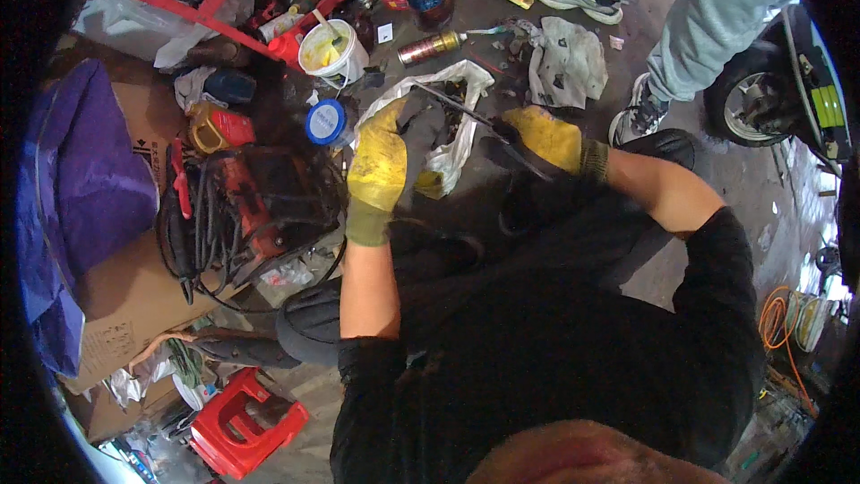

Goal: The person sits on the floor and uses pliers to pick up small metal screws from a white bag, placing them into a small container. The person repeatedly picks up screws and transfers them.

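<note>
My left hand (381,157), in a yellow work glove, is closed on a dark grey piece (423,124) that looks like a rag. My right hand (548,139) wears a matching glove, its fingers around a thin dark rod (470,111) with a black part near the grip. The rod slants up and left, its far end close to my left hand. Beneath it lies an open white bag (470,148) with dark bits inside. My fingertips are partly hidden on both sides.
Beyond the bag are a white bucket (334,54), a spray can (432,48) and a blue lid (326,122). A cable-wrapped machine (260,202) stands left, a red plastic part (242,426) lower left. Another person's legs (717,36) stand at right beside a wheel (757,108).
</note>
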`<state>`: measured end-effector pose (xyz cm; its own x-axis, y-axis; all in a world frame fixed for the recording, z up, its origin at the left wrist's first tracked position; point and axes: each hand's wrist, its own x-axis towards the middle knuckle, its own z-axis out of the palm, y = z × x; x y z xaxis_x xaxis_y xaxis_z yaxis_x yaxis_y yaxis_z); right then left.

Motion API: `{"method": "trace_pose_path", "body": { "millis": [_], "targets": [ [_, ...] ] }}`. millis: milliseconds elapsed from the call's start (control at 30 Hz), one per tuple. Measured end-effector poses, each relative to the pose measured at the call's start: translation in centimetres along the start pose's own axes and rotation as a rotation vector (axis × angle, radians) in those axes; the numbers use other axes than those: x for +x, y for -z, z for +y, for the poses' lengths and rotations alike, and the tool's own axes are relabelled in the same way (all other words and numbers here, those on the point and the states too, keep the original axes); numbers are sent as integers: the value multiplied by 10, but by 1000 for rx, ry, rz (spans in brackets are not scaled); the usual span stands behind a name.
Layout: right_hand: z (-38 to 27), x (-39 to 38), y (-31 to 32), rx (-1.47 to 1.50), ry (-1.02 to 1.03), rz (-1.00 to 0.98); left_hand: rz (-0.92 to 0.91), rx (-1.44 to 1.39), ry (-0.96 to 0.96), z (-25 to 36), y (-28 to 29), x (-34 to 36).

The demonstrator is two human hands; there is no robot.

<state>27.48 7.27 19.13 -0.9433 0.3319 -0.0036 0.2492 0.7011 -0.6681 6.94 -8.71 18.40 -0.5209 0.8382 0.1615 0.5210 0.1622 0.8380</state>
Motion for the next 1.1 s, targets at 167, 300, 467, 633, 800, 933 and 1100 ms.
{"method": "trace_pose_path", "body": {
  "millis": [167,300,467,633,800,933,1100],
  "targets": [
    [50,-8,-36,-91,385,147,104,138,-102,15,-17,3],
    [68,-1,-32,-200,583,203,40,325,-99,12,-17,3],
    [59,3,-28,-177,403,190,68,496,-195,-8,-27,-1],
    [14,7,-4,-125,-37,24,41,501,-169,1,-32,-5],
    [13,8,-6,-157,2,87,94,401,-285,4,-21,-10],
    [35,8,-14,-178,135,110,87,417,-385,-7,-11,-13],
    [50,13,-8,-297,229,69,-45,281,-391,-32,0,21]
  ]
}}
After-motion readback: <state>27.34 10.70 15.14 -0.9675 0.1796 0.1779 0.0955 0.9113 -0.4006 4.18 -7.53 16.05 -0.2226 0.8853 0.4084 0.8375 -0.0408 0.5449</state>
